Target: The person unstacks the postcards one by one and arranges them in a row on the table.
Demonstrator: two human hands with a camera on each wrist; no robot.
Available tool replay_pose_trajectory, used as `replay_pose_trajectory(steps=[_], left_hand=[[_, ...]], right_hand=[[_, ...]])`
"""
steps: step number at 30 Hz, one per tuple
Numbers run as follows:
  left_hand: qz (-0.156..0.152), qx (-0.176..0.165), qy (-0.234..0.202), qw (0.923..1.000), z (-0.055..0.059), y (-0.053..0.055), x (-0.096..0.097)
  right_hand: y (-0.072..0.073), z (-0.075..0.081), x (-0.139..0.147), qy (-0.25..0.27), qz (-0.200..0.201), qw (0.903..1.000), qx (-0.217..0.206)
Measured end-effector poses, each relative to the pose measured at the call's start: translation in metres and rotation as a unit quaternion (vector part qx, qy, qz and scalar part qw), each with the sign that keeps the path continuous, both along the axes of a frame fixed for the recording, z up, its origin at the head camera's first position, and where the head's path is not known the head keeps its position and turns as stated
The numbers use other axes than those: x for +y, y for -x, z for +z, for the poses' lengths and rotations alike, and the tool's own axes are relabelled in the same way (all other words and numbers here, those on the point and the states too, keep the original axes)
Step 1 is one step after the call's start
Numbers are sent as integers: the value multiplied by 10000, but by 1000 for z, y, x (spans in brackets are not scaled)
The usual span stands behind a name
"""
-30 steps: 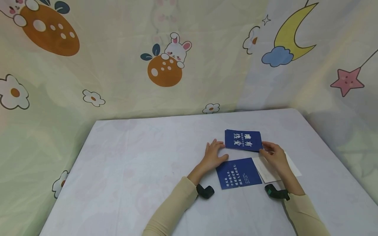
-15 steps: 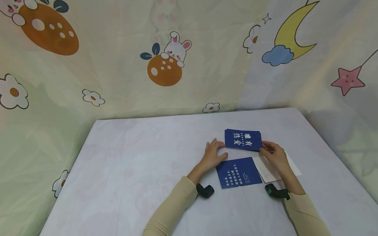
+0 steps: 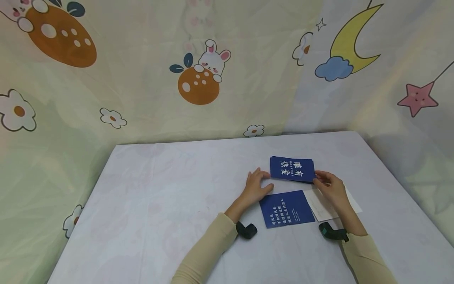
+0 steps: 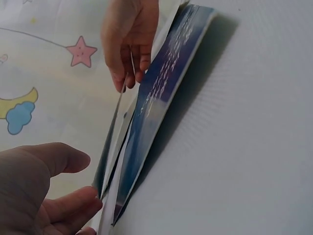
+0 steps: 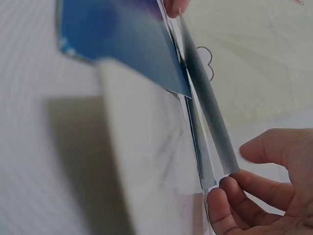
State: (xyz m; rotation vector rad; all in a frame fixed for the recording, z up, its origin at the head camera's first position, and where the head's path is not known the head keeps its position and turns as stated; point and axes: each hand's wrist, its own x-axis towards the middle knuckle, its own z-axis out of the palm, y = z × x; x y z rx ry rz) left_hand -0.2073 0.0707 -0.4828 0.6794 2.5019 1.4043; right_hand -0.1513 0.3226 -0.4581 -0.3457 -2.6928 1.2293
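A small stack of blue cards (image 3: 292, 169) with white writing lies at the right back of the table, its edges slightly uneven. My left hand (image 3: 256, 186) has its fingertips at the stack's left edge, thumb spread away. At the opposite edge, the fingertips of my right hand (image 3: 330, 190) touch the stack's right end. In the right wrist view the right thumb stands apart from the top card (image 5: 211, 107), which is slightly raised off those below. Nearer me lies another blue card (image 3: 287, 209) with lines of writing. A white card (image 3: 320, 203) lies partly under my right hand.
The white-covered table (image 3: 170, 213) stretches to the left and front of the cards. A printed curtain (image 3: 142, 71) hangs behind and beside it. Each wrist wears a black camera, the left one (image 3: 246, 230) and the right one (image 3: 332, 232).
Both hands stay at the two ends of the stack. The right thumb shifts slightly at the stack's near right corner; the cards otherwise hardly move.
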Motion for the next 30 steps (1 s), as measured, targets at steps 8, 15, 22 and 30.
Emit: replay_pose_trajectory(steps=[8, 15, 22, 30], left_hand=[[204, -100, -146, 9996, 5, -4, -1], [305, -126, -223, 9992, 10, -9, -7], [372, -258, -107, 9989, 14, -12, -13], [385, -361, -115, 9985, 14, -17, -23]], right_hand=[[-3, -1, 2, -103, -138, 9993, 333], [-4, -1, -4, 169, -101, 9989, 422], [-5, -2, -9, 370, -109, 9989, 282], [-7, 1, -15, 441, 31, 9985, 323]])
